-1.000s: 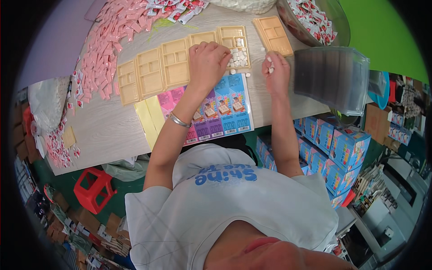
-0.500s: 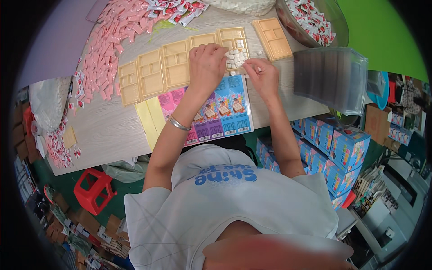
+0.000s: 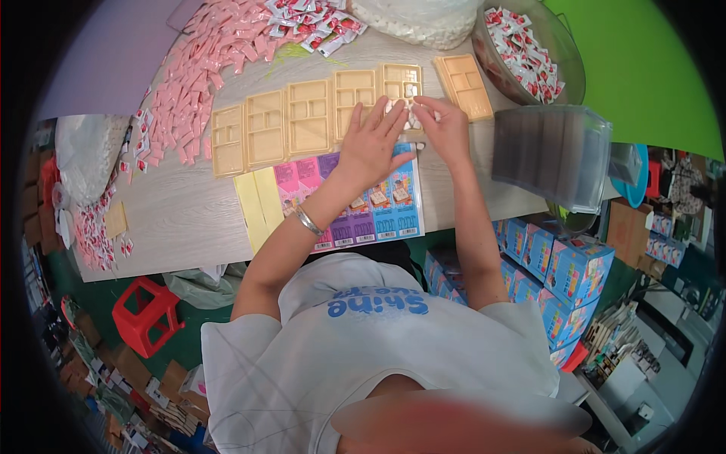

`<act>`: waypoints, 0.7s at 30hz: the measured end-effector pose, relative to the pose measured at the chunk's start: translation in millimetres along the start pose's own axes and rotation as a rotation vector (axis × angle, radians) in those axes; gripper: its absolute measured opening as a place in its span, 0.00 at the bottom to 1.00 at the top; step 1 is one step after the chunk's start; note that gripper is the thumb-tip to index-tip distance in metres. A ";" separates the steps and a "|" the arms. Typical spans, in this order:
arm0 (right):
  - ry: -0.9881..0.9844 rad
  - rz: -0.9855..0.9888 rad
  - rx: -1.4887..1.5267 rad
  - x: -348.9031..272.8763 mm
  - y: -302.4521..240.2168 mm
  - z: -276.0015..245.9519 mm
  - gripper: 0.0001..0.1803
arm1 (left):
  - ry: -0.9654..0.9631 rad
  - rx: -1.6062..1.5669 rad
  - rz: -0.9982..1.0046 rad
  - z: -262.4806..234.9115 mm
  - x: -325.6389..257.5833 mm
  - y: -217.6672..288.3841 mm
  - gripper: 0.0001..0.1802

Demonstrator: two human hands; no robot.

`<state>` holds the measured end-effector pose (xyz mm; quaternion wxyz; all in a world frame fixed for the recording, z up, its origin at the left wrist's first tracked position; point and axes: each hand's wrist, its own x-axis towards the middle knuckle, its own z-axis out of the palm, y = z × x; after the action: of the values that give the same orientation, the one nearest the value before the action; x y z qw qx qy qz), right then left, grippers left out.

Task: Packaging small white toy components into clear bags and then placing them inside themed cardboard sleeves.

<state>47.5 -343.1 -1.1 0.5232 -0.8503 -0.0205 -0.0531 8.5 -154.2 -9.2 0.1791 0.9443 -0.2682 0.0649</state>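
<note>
Beige compartment trays (image 3: 309,133) stand side by side in a row across the table. The rightmost tray (image 3: 401,73) has small white pieces (image 3: 411,90) in it, perhaps candies or marshmallows. My left hand (image 3: 370,147) lies with its fingers spread over the near part of this tray and its neighbour, holding nothing visible. At the tray's right side my right hand (image 3: 448,129) is closed, fingers curled, with white pieces showing at its fingers and palm. One loose white piece (image 3: 420,146) lies below the tray. Printed cards (image 3: 370,208) in pink, purple and blue lie nearer me.
Pink sachets (image 3: 181,113) are heaped at the left, red-and-white sachets (image 3: 321,23) behind. A stack of beige trays (image 3: 463,87), a bowl (image 3: 571,72) of sachets and a clear plastic bin (image 3: 552,159) stand at right. A white-filled bag (image 3: 416,19) sits at the back.
My left hand has drawn back nearer me and its fingers have spread. My right hand stays by the rightmost tray. The whole view has shifted slightly, so the table sits lower.
</note>
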 end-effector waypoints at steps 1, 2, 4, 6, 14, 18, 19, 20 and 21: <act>-0.054 -0.090 -0.338 0.0 -6.3 -0.9 0.10 | -0.017 0.003 -0.004 -0.8 -0.8 -0.2 0.42; -0.055 -0.101 -0.340 1.5 -7.9 -0.4 0.10 | -0.034 0.005 -0.008 -1.5 -1.3 -0.7 0.44; -0.090 -0.093 -0.395 1.9 -7.3 -1.0 0.08 | -0.026 -0.037 -0.017 -5.7 -0.8 0.1 0.43; -0.015 -0.076 -0.197 -0.4 10.0 0.9 0.08 | -0.020 -0.082 -0.022 -9.1 -1.2 1.4 0.43; 0.066 0.488 0.930 2.8 17.6 -36.1 0.09 | -0.043 -0.064 0.046 -1.7 -9.6 7.8 0.42; 0.149 0.261 0.502 -4.1 18.4 -33.1 0.11 | -0.091 -0.048 0.045 -10.0 -8.8 12.0 0.42; 0.184 -0.021 0.067 -4.7 18.8 -27.1 0.12 | -0.093 -0.038 0.040 -11.5 -8.6 12.9 0.43; 0.188 -0.019 0.066 -7.2 18.8 -26.0 0.12 | -0.096 -0.028 0.034 -12.3 -8.7 13.8 0.44; 0.149 -0.019 -0.299 -7.8 4.2 -23.3 0.12 | -0.098 -0.025 0.030 -13.0 -10.7 12.9 0.44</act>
<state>38.5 -365.6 4.7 0.3903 -0.9122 0.0184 -0.1236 -7.8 -154.4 4.5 0.1767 0.9400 -0.2913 0.0177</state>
